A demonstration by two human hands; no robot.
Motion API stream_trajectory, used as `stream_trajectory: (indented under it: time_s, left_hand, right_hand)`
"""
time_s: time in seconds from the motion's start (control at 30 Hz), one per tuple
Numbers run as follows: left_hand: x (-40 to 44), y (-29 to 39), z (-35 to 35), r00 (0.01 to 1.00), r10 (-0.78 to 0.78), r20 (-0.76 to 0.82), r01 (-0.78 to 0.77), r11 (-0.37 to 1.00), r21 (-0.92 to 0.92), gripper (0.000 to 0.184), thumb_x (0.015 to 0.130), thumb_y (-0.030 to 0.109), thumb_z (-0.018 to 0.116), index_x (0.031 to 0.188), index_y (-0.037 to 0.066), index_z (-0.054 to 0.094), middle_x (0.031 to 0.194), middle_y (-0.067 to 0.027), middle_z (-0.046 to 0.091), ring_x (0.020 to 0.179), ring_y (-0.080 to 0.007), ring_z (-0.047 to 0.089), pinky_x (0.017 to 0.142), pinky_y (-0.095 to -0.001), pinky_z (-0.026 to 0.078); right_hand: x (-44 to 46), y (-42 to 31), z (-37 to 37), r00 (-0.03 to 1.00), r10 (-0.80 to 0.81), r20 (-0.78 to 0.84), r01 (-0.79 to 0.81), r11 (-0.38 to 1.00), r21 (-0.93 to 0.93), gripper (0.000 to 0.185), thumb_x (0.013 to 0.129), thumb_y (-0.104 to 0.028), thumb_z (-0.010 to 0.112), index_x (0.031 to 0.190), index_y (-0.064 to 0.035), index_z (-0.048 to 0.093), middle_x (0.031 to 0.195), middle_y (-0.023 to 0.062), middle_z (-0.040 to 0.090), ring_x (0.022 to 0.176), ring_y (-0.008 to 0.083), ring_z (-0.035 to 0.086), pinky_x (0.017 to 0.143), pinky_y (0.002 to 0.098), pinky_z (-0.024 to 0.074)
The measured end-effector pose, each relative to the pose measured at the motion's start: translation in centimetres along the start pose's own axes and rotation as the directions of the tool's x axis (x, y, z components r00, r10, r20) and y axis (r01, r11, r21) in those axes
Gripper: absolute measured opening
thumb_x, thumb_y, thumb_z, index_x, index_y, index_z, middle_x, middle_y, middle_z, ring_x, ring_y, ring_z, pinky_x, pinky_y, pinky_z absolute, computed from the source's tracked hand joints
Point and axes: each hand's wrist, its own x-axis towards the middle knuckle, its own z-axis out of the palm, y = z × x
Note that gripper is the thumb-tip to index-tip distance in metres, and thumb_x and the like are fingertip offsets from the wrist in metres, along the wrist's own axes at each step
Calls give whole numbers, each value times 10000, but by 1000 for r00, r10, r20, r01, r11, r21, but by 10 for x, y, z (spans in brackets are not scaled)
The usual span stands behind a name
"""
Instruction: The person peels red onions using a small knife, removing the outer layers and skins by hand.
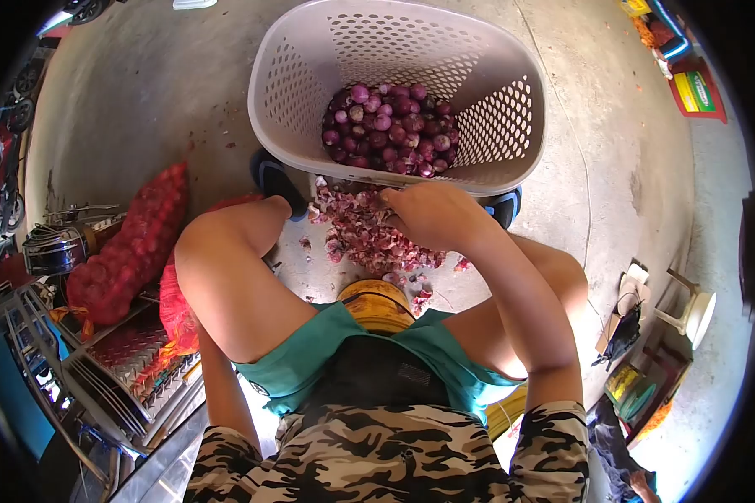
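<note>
My right hand (pixel 426 215) is over the pile of loose onion skins (pixel 365 228), just below the near rim of a pale perforated basket (pixel 294 159). Its fingers curl down and are mostly hidden, so what they hold, if anything, does not show. Peeled-looking purple onions (pixel 390 126) lie in the bottom of the basket. My left arm reaches down beside my left thigh, and the hand at its end is out of sight behind the leg. Close to that leg are a full red mesh sack of onions (pixel 130 243) and another red mesh sack (pixel 176 314).
Between my thighs is a yellow round container (pixel 377 303). A metal rack (pixel 101 377) stands at the left, with a dark pot (pixel 54 250) above it. A white stool (pixel 700 318) and sandals (pixel 633 293) are at the right. My feet flank the basket.
</note>
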Motion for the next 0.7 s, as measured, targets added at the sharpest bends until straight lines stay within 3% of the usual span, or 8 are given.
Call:
stream_trajectory:
  time_s: [0.37,0.7]
  left_hand:
    - [-7,-17,-59,982,-182,-47,171,970,-174,516,925,390,428,1312,47,439,1290,-154,490,1168,-351,476,991,-440,410]
    - [64,11,-147,959,-247,-142,180,911,-371,524,943,418,396,1312,49,445,1298,-142,504,1186,-342,476,1009,-439,403]
  right_hand:
    - [-1,-1,-1,1000,6,-4,-6,1000,9,268,840,-231,577,981,-2,566,763,183,638,755,370,624,681,471,486]
    - [-1,-1,-1,1000,0,-31,-1,1000,-16,302,839,-217,557,1055,-7,573,780,188,640,772,369,626,692,474,490]
